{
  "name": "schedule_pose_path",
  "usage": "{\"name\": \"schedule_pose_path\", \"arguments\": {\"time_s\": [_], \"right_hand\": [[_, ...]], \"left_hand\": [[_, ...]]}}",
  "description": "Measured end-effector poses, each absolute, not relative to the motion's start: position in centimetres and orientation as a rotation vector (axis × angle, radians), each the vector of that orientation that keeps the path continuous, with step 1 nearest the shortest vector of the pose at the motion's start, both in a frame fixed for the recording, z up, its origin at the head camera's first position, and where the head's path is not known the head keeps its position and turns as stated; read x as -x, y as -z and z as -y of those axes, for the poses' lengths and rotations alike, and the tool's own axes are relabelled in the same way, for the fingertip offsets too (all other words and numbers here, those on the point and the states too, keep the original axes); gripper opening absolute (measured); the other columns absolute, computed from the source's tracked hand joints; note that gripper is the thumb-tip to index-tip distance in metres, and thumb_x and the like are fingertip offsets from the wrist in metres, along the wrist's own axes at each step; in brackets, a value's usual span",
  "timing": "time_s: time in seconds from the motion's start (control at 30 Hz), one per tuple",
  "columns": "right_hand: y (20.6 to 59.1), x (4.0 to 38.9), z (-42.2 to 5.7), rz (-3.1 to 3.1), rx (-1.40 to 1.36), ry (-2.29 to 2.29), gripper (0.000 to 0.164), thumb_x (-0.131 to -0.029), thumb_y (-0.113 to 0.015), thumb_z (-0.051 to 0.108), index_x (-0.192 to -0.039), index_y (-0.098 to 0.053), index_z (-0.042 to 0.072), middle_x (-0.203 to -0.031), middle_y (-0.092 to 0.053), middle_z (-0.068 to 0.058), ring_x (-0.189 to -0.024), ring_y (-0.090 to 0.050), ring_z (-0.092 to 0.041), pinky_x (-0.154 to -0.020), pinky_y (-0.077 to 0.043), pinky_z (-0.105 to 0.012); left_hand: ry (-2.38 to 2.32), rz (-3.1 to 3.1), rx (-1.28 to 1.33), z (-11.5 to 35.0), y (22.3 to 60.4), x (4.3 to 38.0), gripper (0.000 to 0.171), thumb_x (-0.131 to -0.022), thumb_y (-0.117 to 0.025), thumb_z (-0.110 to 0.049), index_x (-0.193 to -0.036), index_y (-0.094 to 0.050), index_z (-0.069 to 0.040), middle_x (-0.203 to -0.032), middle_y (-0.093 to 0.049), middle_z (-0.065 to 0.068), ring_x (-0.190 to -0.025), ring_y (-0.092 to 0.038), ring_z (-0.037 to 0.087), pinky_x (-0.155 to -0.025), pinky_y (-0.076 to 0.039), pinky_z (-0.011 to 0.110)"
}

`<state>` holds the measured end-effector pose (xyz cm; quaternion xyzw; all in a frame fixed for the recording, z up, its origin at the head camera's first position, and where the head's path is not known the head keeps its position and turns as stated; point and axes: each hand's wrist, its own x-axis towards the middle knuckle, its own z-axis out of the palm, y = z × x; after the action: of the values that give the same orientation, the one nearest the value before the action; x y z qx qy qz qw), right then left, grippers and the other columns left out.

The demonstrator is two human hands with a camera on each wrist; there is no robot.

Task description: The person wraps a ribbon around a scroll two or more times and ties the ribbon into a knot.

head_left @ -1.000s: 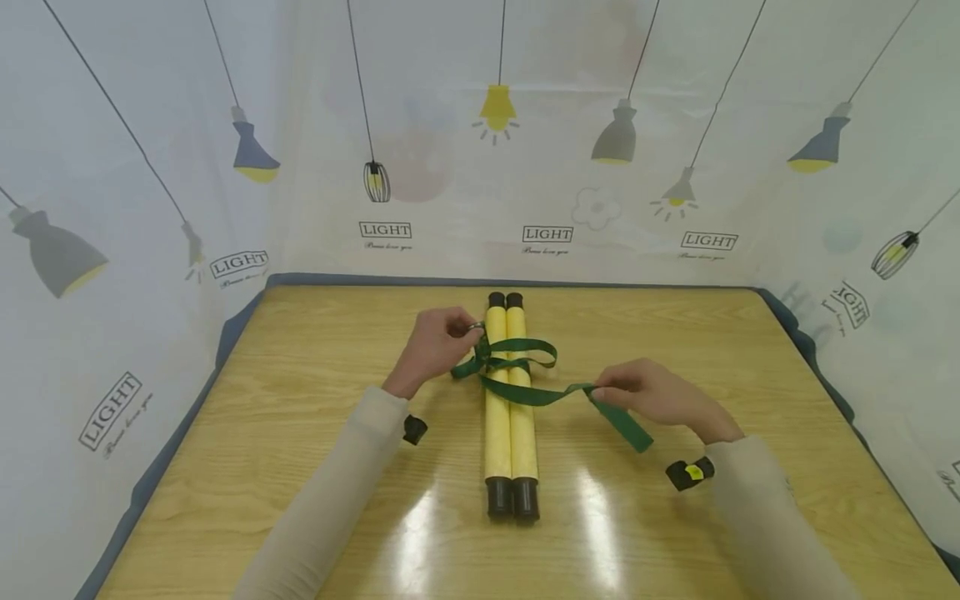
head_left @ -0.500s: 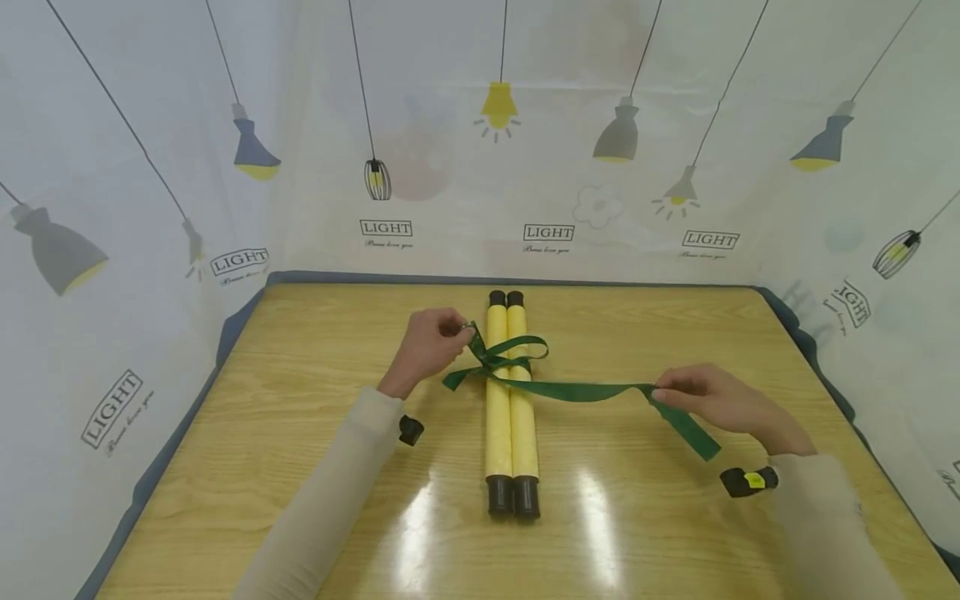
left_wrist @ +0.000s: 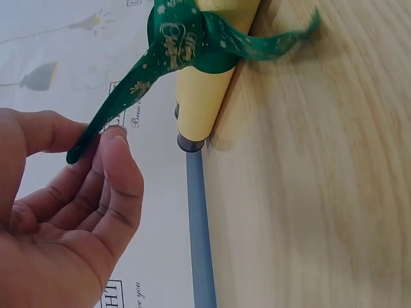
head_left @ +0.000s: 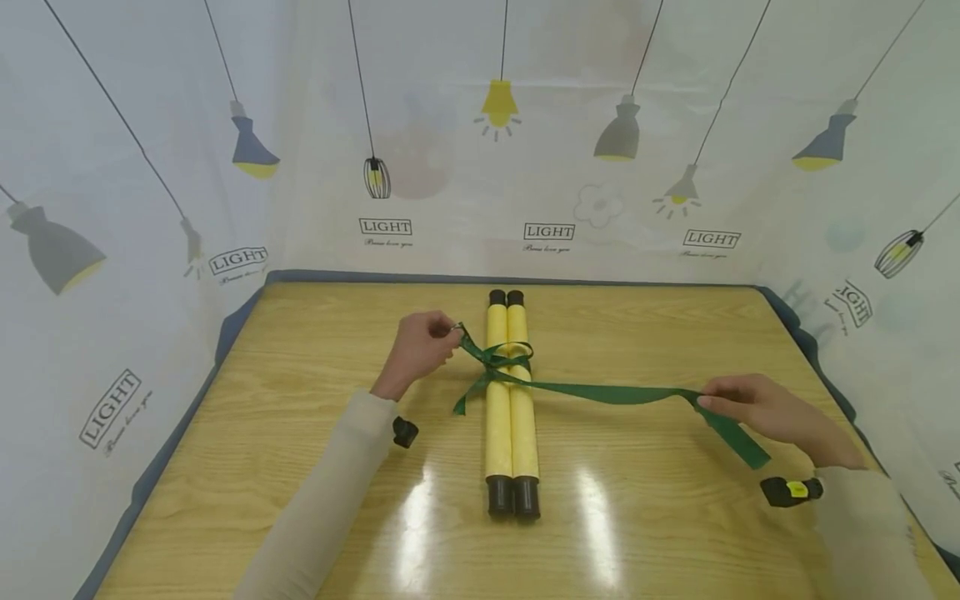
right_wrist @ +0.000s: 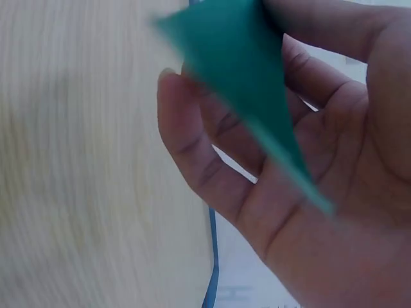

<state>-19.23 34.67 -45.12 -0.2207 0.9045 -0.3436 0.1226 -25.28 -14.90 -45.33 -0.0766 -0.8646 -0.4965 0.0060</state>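
Note:
Two yellow rods [head_left: 498, 433] with black end caps lie side by side on the table, bound round by a green ribbon [head_left: 600, 392] near their far half. My left hand [head_left: 422, 343] pinches a loop of the ribbon left of the rods; gold print shows on that ribbon [left_wrist: 135, 86] in the left wrist view. Off to the right, my right hand [head_left: 772, 408] pinches the ribbon's long tail, stretched nearly level from the knot. Its end hangs past the fingers. A small loop lies over the right rod, and a shorter tail hangs down left of the knot.
The wooden table [head_left: 300, 500] has a blue-grey edging [head_left: 525, 282]. Pale curtains [head_left: 465, 183] printed with lamps stand behind it and at both sides. A black wrist strap [head_left: 787, 490] shows beneath the right sleeve.
My right hand has moved right, drawing the ribbon tail out longer and straighter. The loop over the rods has shrunk. My left hand has shifted slightly left with its loop.

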Motion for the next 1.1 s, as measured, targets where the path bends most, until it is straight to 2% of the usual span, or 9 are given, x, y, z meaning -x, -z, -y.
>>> {"name": "schedule_pose_path", "arguments": {"time_s": [0.1, 0.3, 0.67, 0.8, 0.93, 1.0, 1.1], "right_hand": [[45.3, 19.1, -35.4, -2.591, 0.586, 1.002, 0.025, -0.103, -0.053, 0.025, -0.099, -0.066, 0.004, -0.081, -0.061, -0.002, -0.069, -0.054, -0.013, -0.061, -0.048, -0.03], [46.4, 19.0, -37.1, -2.454, 0.577, 1.123, 0.027, -0.104, -0.052, 0.016, -0.098, -0.062, -0.008, -0.077, -0.061, -0.01, -0.066, -0.058, -0.019, -0.062, -0.055, -0.036], [48.0, 18.7, -38.7, -2.532, 0.378, 0.92, 0.03, -0.102, -0.055, 0.029, -0.096, -0.067, 0.002, -0.071, -0.061, -0.002, -0.061, -0.054, -0.011, -0.06, -0.048, -0.026], [48.2, 18.5, -38.5, -2.652, 0.395, 0.728, 0.031, -0.1, -0.058, 0.035, -0.102, -0.074, 0.008, -0.085, -0.068, -0.001, -0.075, -0.059, -0.015, -0.068, -0.048, -0.032], [47.5, 18.8, -37.5, -2.734, 0.388, 0.634, 0.04, -0.098, -0.06, 0.037, -0.111, -0.073, 0.002, -0.107, -0.07, -0.013, -0.096, -0.064, -0.032, -0.08, -0.051, -0.047], [46.9, 19.2, -36.6, -2.748, 0.383, 0.651, 0.043, -0.099, -0.059, 0.037, -0.115, -0.071, -0.002, -0.111, -0.069, -0.018, -0.1, -0.064, -0.037, -0.081, -0.052, -0.05], [46.1, 19.8, -34.9, -2.771, 0.4, 0.69, 0.043, -0.1, -0.058, 0.037, -0.116, -0.069, -0.001, -0.112, -0.069, -0.017, -0.101, -0.063, -0.035, -0.082, -0.051, -0.051]], "left_hand": [[1.564, 2.714, 0.175, 15.1, 45.6, 25.4, 0.016, -0.094, -0.06, -0.018, -0.096, -0.071, -0.006, -0.086, -0.07, 0.008, -0.071, -0.067, 0.019, -0.061, -0.057, 0.028], [1.571, 2.75, 0.081, 15.4, 46.2, 25.6, 0.018, -0.095, -0.06, -0.019, -0.095, -0.07, -0.004, -0.086, -0.07, 0.009, -0.072, -0.067, 0.02, -0.06, -0.057, 0.028], [1.496, 2.871, -0.014, 15.6, 47.1, 25.8, 0.022, -0.096, -0.059, -0.024, -0.096, -0.07, -0.005, -0.086, -0.07, 0.009, -0.073, -0.066, 0.023, -0.058, -0.055, 0.029], [1.493, 2.915, -0.027, 15.4, 47.2, 25.8, 0.024, -0.096, -0.059, -0.024, -0.1, -0.07, -0.003, -0.091, -0.07, 0.012, -0.075, -0.066, 0.024, -0.061, -0.055, 0.031], [1.396, 2.958, -0.009, 15.3, 47.1, 25.8, 0.033, -0.096, -0.059, -0.029, -0.113, -0.067, -0.001, -0.101, -0.068, 0.013, -0.083, -0.066, 0.023, -0.068, -0.055, 0.035], [1.297, 2.953, 0.048, 15.2, 46.8, 25.9, 0.039, -0.096, -0.06, -0.03, -0.119, -0.066, 0.001, -0.108, -0.066, 0.014, -0.091, -0.063, 0.024, -0.074, -0.054, 0.036], [1.176, 2.882, 0.171, 14.9, 46.1, 25.9, 0.04, -0.095, -0.062, -0.029, -0.119, -0.067, 0.002, -0.113, -0.062, 0.015, -0.099, -0.058, 0.027, -0.08, -0.052, 0.039]]}}
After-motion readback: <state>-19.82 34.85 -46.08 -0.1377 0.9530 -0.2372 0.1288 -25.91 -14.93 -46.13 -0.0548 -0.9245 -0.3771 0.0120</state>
